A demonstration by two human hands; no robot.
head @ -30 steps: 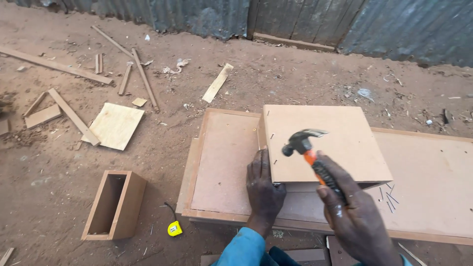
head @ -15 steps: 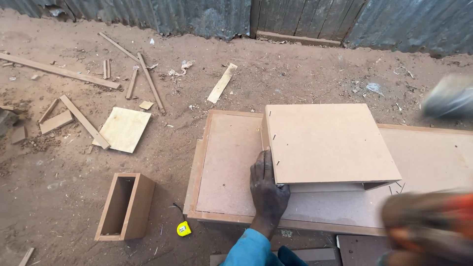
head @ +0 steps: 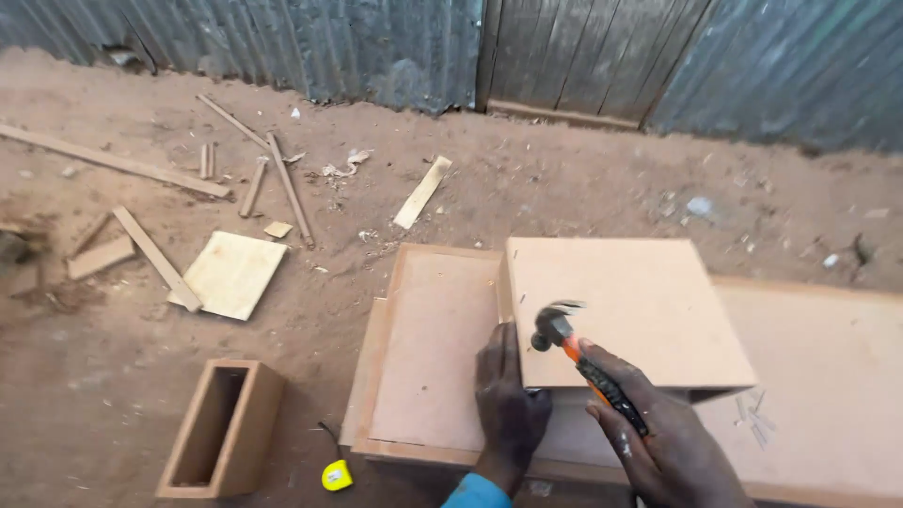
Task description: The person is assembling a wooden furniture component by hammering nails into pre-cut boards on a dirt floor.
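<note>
Corrugated metal sheeting (head: 282,47) and a plank door (head: 574,56) close off the back of a yard of bare reddish dirt. On the ground lies a large flat board (head: 433,348), and on top of it sits a box-like piece of brown fibreboard (head: 630,306), its broad face turned up.

The left hand (head: 508,400) lies flat on the large board, fingers together and pressed against the near left corner of the box, steadying it; it grips nothing. The right hand (head: 668,442) is wrapped tight around the black grip of a hammer (head: 564,339) with an orange neck. The hammer's steel head hangs just over the left edge of the box, close to the left hand's fingertips; motion blur makes it hard to tell whether the head touches the wood. A blue sleeve (head: 475,494) shows at the left wrist.

Loose nails (head: 752,419) lie scattered on the board to the right of the box. Off the board's near left corner a yellow tape measure (head: 336,475) rests in the dirt, and beside it stands a small open wooden box (head: 221,428). Farther off to the left lie a pale square of plywood (head: 230,273) and several thin wooden strips (head: 282,179), well apart from the hands.
</note>
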